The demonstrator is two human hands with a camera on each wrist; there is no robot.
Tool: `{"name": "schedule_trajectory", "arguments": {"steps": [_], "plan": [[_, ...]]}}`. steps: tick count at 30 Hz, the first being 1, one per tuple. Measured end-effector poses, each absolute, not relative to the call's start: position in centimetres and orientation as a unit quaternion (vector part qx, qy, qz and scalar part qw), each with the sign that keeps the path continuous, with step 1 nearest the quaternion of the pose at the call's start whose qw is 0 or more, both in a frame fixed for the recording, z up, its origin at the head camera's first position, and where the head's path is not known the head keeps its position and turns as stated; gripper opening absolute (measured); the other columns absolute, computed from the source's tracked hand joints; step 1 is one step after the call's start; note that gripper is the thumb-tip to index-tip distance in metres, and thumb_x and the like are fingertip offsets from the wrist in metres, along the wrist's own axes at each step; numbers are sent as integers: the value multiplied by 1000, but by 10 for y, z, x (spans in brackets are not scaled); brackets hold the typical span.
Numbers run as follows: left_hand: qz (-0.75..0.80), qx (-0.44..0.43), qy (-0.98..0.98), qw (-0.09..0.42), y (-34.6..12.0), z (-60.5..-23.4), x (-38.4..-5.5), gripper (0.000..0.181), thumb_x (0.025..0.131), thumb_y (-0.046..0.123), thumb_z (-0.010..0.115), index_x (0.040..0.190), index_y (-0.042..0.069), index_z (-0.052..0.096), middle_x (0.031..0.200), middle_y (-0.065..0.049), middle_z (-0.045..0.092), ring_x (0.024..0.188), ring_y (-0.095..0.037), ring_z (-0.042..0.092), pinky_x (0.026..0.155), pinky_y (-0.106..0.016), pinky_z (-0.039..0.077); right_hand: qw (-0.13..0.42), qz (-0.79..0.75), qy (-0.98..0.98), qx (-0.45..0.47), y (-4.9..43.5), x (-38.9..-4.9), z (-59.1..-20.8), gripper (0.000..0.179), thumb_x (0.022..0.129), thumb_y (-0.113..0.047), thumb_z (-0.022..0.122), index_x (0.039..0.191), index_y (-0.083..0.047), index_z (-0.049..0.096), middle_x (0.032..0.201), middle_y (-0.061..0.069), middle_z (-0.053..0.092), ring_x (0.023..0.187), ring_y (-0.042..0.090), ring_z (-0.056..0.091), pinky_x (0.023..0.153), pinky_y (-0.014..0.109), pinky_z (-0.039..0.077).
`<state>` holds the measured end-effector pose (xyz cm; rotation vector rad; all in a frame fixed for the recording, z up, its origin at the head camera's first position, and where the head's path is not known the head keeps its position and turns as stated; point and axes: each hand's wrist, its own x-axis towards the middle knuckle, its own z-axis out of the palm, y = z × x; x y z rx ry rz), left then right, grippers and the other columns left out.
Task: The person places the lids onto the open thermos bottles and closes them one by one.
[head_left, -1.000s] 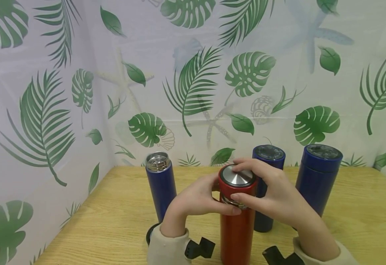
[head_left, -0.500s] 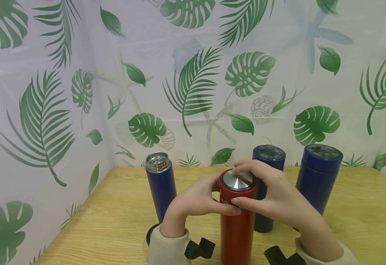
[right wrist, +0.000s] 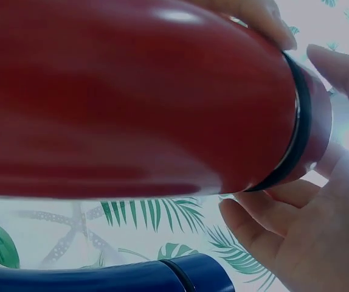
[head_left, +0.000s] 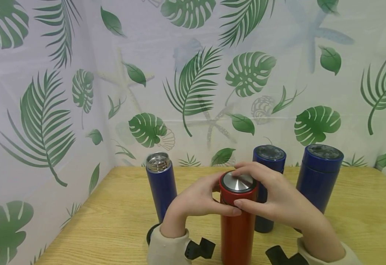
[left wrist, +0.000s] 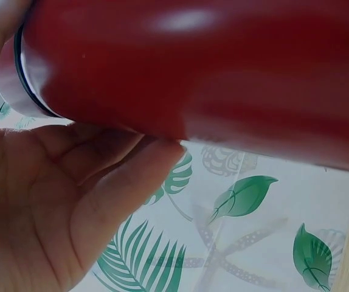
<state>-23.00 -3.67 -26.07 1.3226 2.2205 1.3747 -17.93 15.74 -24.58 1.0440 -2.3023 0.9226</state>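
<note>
A red thermos (head_left: 237, 235) stands upright on the table in front of me. Its red lid (head_left: 238, 182), topped with a brushed metal disc, sits down on the neck. My left hand (head_left: 199, 197) grips the upper body just under the lid, thumb across the front. From the other side my right hand (head_left: 276, 195) holds the lid, thumb at its front edge and fingers over the top and far side. In the right wrist view a dark ring shows between the thermos body (right wrist: 144, 103) and the lid (right wrist: 317, 115). The left wrist view shows the left palm (left wrist: 34, 207) against the body.
A blue thermos (head_left: 161, 187) without its lid, silver neck exposed, stands to the left. Two lidded blue thermoses, one close behind the right hand (head_left: 269, 152) and one farther right (head_left: 319, 176), stand on the wooden table (head_left: 113, 213). A leaf-patterned curtain (head_left: 193, 92) hangs behind.
The lid has moved down onto the red thermos, covering the silver neck that showed earlier. The right hand has sunk slightly with it; the left hand keeps its place.
</note>
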Motion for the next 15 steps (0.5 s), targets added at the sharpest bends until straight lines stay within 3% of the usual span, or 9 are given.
{"name": "schedule_trajectory", "arguments": {"steps": [8, 15], "plan": [[483, 449, 742, 119, -35, -261, -230, 53, 75, 10, 70, 122, 9, 45, 107, 3, 56, 96, -6, 52, 75, -25, 47, 206, 334, -834, 388, 160, -178, -245, 37, 78, -13, 68, 112, -18, 53, 122, 1, 49, 110, 17, 47, 83, 40, 43], [477, 453, 746, 108, -34, -262, -230, 52, 75, 12, 70, 121, 10, 46, 107, 5, 56, 98, -6, 51, 81, -24, 43, 229, 343, -827, 381, 156, -180, -245, 41, 74, -16, 72, 110, -18, 53, 109, -6, 51, 95, 11, 50, 75, 31, 46]]}}
